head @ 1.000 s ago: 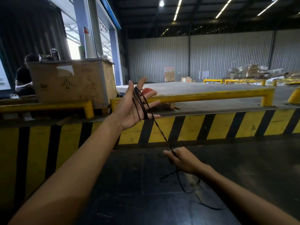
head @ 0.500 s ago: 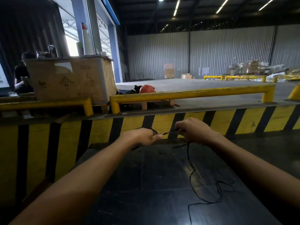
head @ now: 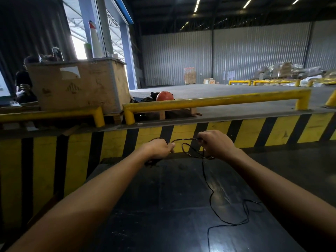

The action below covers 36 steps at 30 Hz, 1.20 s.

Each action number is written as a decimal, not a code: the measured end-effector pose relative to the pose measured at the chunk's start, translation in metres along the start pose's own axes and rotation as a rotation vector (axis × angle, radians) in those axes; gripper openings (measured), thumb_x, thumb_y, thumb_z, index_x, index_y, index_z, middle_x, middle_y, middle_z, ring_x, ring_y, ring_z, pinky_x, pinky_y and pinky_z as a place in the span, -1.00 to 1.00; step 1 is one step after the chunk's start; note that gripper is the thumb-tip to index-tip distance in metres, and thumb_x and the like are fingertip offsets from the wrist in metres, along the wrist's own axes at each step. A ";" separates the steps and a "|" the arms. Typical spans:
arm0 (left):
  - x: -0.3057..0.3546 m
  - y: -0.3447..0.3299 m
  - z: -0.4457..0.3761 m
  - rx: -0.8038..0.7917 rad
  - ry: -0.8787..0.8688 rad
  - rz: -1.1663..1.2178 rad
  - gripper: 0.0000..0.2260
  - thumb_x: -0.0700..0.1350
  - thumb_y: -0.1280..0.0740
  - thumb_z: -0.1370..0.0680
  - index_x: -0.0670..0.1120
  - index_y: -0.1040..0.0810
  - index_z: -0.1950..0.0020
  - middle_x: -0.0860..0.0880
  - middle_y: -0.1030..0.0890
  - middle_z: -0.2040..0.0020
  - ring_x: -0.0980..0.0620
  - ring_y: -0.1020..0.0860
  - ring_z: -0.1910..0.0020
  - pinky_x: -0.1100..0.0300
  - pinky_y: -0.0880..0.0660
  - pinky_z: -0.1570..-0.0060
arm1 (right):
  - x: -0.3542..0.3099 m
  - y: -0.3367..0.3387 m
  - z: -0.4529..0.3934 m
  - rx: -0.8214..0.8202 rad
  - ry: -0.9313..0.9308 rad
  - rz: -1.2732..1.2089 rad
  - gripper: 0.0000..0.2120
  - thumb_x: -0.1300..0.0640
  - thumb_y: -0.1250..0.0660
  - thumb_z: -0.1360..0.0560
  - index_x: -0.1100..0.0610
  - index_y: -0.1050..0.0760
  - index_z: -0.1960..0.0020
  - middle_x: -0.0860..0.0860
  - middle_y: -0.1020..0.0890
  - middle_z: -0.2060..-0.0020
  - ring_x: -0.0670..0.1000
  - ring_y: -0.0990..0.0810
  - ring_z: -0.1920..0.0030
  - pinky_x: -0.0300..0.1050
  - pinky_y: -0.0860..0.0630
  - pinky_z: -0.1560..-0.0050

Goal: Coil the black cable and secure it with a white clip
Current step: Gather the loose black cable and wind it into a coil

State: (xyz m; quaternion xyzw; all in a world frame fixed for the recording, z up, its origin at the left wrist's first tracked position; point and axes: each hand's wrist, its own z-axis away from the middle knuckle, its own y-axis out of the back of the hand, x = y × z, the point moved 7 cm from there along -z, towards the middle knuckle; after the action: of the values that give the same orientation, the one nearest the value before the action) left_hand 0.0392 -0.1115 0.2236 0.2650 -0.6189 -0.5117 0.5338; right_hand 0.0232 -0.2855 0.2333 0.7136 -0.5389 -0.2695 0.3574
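A thin black cable [head: 210, 195] runs from my hands down across the dark table surface [head: 163, 206] and loops toward the near right. My left hand [head: 160, 148] is closed in a fist around a bundle of cable loops, some of which hang out below it. My right hand [head: 216, 144], a little to the right at the same height, pinches the cable, and a short stretch spans between the two hands with a loose loop drooping beneath. No white clip is in view.
A yellow-and-black striped barrier [head: 181, 140] stands just beyond my hands, topped by yellow guard rails [head: 214, 101]. A large cardboard box [head: 78, 86] and a red helmet [head: 164, 96] sit behind it. A person [head: 23, 82] is at the far left.
My left hand dropped from a raised, open-palmed pose with cable wound over it to a closed fist at table height. My right hand rose from the table, then drew slightly rightward with the cable.
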 end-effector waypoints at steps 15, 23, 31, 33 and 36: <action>0.045 0.042 0.040 -0.410 -0.429 1.436 -0.60 0.13 0.00 -0.62 0.05 -0.49 -0.31 -0.04 -0.62 -0.20 -0.26 -0.63 -0.07 -0.38 -0.47 -0.03 | 0.007 -0.042 0.011 -0.003 -0.060 -0.333 -0.85 0.20 -0.33 -0.49 0.08 -0.46 -0.05 0.06 -0.56 -0.08 0.07 -0.57 -0.06 -0.16 -0.46 0.05; 0.023 0.069 0.016 -0.009 -0.353 1.817 -0.63 0.11 -0.03 -0.64 0.03 -0.43 -0.36 -0.08 -0.58 -0.23 -0.26 -0.64 0.00 -0.26 -0.56 0.15 | -0.005 -0.030 0.026 -0.229 -0.148 -0.815 -0.70 -0.18 -0.23 -0.51 0.04 -0.48 0.20 0.01 -0.56 0.29 -0.01 -0.53 0.29 -0.15 -0.47 0.26; -0.056 0.118 0.014 0.540 -0.295 1.902 -0.56 0.18 0.03 -0.62 0.16 -0.20 -0.49 -0.07 -0.16 -0.55 -0.26 -0.27 -0.44 -0.36 -0.33 -0.20 | 0.057 -0.065 0.086 -0.205 -0.648 -1.119 -0.59 -0.11 -0.14 -0.57 0.15 -0.49 0.28 0.07 -0.49 0.32 0.01 -0.43 0.32 -0.13 -0.38 0.24; -0.066 0.124 0.019 0.578 -0.293 1.848 -0.57 0.18 0.03 -0.62 0.18 -0.20 -0.49 -0.04 -0.13 -0.56 -0.24 -0.24 -0.47 -0.39 -0.29 -0.22 | 0.084 -0.071 0.095 -0.164 -0.784 -0.979 -0.59 -0.08 -0.13 -0.59 0.17 -0.49 0.27 0.12 -0.54 0.27 0.05 -0.48 0.30 -0.09 -0.42 0.25; -0.058 0.122 0.024 0.534 -0.304 1.823 -0.57 0.17 0.03 -0.62 0.15 -0.23 -0.48 -0.05 -0.16 -0.55 -0.25 -0.26 -0.45 -0.39 -0.32 -0.19 | 0.121 -0.081 0.100 -0.241 -0.902 -0.638 -0.64 -0.04 -0.12 -0.60 0.18 -0.55 0.11 0.20 -0.61 0.08 0.15 -0.60 0.12 0.05 -0.52 0.07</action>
State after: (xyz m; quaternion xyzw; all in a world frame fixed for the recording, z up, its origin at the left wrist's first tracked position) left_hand 0.0600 -0.0116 0.3147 -0.2739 -0.7457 0.2289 0.5626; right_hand 0.0254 -0.4104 0.1088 0.6095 -0.3615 -0.7019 0.0715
